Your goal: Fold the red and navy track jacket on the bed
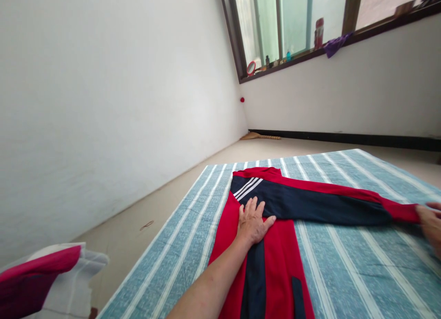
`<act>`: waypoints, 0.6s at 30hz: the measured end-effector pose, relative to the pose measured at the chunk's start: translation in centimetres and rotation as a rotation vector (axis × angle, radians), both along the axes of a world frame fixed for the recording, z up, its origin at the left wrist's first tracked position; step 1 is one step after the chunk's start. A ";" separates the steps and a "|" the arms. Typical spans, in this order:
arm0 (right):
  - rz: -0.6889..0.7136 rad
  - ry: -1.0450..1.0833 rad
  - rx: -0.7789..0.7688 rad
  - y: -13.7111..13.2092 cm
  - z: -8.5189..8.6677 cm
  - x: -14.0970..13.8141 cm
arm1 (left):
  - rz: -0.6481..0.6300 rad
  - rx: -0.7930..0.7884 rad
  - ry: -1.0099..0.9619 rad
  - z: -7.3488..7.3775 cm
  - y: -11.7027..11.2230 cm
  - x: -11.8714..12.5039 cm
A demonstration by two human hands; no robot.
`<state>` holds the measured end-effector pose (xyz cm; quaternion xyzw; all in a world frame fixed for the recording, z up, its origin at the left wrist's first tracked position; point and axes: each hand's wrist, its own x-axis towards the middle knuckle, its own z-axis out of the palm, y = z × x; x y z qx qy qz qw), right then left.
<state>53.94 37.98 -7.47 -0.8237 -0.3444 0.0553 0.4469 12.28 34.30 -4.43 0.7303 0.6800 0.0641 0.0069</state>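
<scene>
A red and navy track jacket (279,250) lies folded lengthwise on a bed or table cover with blue and white stripes (179,245). Three white stripes mark its shoulder. My left hand (252,222) rests palm down on the jacket just below the shoulder, fingers spread. One sleeve (330,203) stretches across to the right, its red cuff at my right hand (430,225). That hand, partly cut off by the frame edge and a little blurred, is closed on the cuff. The jacket's lower end runs out of the bottom of the view.
At lower left is a white bag or cloth (74,280) with pink and maroon fabric (41,273). A white wall (120,103) runs along the left. A broom (260,136) lies in the far corner. On the windowsill stand a red bottle (319,34), a mirror (251,68) and a purple cloth (335,45).
</scene>
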 end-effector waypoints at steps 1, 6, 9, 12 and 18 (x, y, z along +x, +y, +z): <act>0.006 0.022 -0.024 -0.1 0.5 -0.3 | 0.000 0.000 -0.002 0.0 0.0 0.0; 0.021 0.110 -0.093 -0.2 1.5 -0.8 | -0.003 0.003 -0.012 0.3 0.0 0.0; 0.034 0.104 -0.082 0.1 0.7 -0.5 | -0.003 -0.001 -0.017 0.3 -0.1 0.0; 0.036 0.083 -0.061 0.6 -0.1 -0.1 | -0.005 0.003 -0.013 0.3 -0.1 0.0; 0.076 0.117 -0.192 0.4 0.9 -0.4 | 0.007 0.023 -0.003 0.1 0.1 -0.2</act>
